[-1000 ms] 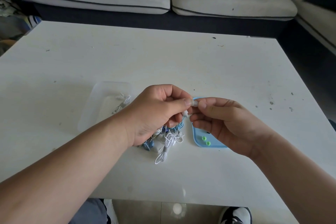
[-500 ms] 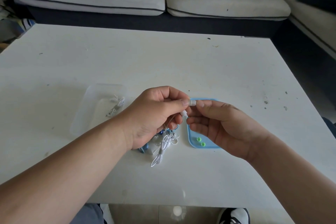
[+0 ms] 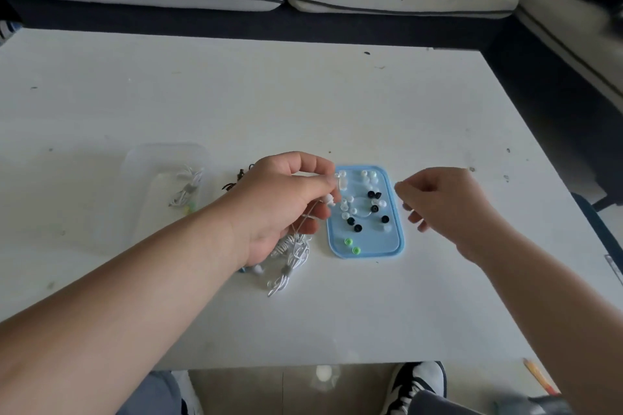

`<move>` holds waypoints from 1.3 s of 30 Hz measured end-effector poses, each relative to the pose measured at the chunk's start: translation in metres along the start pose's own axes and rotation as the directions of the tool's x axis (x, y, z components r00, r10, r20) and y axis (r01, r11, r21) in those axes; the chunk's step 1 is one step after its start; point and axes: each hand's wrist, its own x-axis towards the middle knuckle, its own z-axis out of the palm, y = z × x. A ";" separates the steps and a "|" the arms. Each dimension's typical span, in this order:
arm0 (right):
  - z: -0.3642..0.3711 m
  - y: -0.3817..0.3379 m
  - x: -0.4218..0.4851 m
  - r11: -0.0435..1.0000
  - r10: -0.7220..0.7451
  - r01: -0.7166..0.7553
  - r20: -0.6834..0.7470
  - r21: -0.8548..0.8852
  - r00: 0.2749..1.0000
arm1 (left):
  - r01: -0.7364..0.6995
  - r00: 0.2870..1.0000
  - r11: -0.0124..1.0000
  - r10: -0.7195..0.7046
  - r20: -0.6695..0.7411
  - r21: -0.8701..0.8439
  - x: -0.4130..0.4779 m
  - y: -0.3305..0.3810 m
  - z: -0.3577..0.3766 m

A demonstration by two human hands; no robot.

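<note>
One finished set (image 3: 187,190) lies in the clear box (image 3: 135,178) at the counter's (image 3: 236,94) left. The left hand (image 3: 283,202) pinches an earbud (image 3: 341,181) that looks freshly tipped, above a heap of earphones (image 3: 291,261) probably still waiting. Tips (image 3: 371,195) remain on the blue tray (image 3: 398,239). The right hand (image 3: 445,205) hangs loosely curled and empty.

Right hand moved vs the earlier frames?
Yes. The right hand was over the blue tray, meeting the left hand at the earbud; now it sits right of the tray, apart from the left hand.
</note>
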 end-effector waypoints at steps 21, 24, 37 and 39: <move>0.024 0.006 -0.010 0.929 -0.050 0.091 0.124 -0.359 0.991 | 0.028 1.000 0.973 -0.025 0.014 -0.231 0.000 0.000 -0.001; 0.016 -0.022 -0.025 0.998 -0.055 0.051 0.163 0.026 0.985 | 0.030 0.999 0.962 -0.018 0.046 -0.272 -0.001 0.002 -0.006; 0.040 -0.075 -0.043 0.691 -0.052 -0.256 0.401 0.675 0.915 | -0.025 1.000 0.966 0.022 -0.018 -0.257 -0.006 0.006 -0.035; 0.044 -0.078 -0.042 0.657 -0.046 -0.289 0.419 0.697 0.907 | -0.028 1.000 0.962 0.024 -0.016 -0.271 -0.007 0.006 -0.038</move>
